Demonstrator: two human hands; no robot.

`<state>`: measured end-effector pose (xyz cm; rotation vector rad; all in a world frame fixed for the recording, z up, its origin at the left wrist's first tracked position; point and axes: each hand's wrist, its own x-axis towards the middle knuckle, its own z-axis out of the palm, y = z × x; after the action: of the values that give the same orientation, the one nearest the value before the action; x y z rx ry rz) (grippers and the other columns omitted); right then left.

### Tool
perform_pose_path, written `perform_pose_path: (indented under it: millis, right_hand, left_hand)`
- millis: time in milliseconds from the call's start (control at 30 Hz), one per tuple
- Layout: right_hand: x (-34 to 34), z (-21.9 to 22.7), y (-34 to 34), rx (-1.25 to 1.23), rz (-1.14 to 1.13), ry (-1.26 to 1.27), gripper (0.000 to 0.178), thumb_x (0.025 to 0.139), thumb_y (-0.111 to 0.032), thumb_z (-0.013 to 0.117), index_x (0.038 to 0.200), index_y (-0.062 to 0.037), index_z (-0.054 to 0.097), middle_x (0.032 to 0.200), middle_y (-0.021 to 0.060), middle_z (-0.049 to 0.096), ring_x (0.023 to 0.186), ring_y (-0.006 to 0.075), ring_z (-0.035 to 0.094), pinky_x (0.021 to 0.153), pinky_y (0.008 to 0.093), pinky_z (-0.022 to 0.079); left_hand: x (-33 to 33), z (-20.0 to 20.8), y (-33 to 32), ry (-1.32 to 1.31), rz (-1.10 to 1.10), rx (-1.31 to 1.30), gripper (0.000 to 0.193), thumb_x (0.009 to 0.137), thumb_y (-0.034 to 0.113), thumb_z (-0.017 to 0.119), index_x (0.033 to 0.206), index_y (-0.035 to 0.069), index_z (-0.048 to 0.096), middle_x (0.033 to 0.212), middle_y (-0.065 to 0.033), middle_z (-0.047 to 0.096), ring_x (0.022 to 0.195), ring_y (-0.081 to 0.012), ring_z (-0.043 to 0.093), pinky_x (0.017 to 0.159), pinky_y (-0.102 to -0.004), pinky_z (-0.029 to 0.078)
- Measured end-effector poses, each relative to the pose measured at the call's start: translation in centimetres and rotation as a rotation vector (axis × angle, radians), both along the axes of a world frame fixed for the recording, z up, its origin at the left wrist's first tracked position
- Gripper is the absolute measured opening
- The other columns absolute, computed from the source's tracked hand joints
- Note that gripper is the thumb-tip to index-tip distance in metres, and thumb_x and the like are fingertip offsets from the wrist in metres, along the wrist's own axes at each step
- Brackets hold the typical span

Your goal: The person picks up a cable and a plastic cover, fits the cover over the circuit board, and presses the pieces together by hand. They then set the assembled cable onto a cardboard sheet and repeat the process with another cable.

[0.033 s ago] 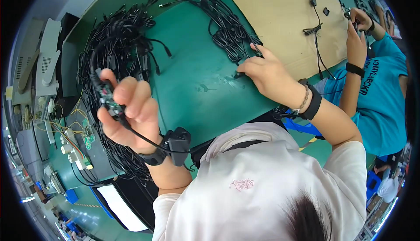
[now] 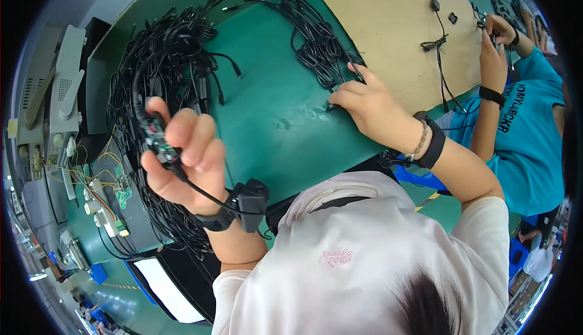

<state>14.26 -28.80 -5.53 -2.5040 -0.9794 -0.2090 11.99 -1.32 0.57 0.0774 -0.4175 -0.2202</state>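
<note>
My left hand (image 2: 200,153) is raised over the left part of the table, closed on a small bare circuit board (image 2: 159,143). A black cable runs from the board's lower end towards my wrist, and another dark cable rises from its upper end. My right hand (image 2: 376,107) rests on the table at the near end of a bundle of black cables (image 2: 316,43), with fingers curled round it. Part of that grip is hidden under my palm. A small black end pokes out beside my right thumb.
A large heap of black cables (image 2: 161,61) lies on the left. Brown cardboard (image 2: 388,25) covers the green mat (image 2: 255,122) on the right. There, a co-worker in a blue shirt (image 2: 528,146) handles a small part. Test equipment (image 2: 64,86) and wired boards (image 2: 123,190) stand at far left.
My left hand has shifted slightly right and down with the circuit board. Cable ends hanging from the heap have swung a little to the right. My right hand stays in place.
</note>
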Motion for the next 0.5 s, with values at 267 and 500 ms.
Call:
perform_pose_path:
  millis: [267,500]
  right_hand:
    - [-0.5,0.7,2.1,-0.292,-0.068,-0.12,0.018,0.07,0.0,0.051,0.088,-0.0051,0.052,0.092,0.014,0.05,0.099,0.0373,0.045,0.09,0.0415,0.04]
    - [0.7,0.2,1.9,-0.261,0.0,-0.143,0.014,0.068,0.001,0.052,0.082,-0.0022,0.051,0.088,0.0144,0.05,0.094,0.0363,0.046,0.086,0.0395,0.041]
  left_hand:
    - [-1.0,-0.9,0.8,-0.007,0.014,0.236,0.058,0.08,0.019,0.061,0.128,0.002,0.033,0.1,-0.013,0.052,0.08,-0.0196,0.047,0.065,-0.0312,0.04]
    - [-1.3,-0.8,0.9,0.026,0.028,0.212,0.059,0.08,0.02,0.061,0.127,-0.002,0.033,0.101,-0.0161,0.054,0.081,-0.0212,0.05,0.066,-0.032,0.04]
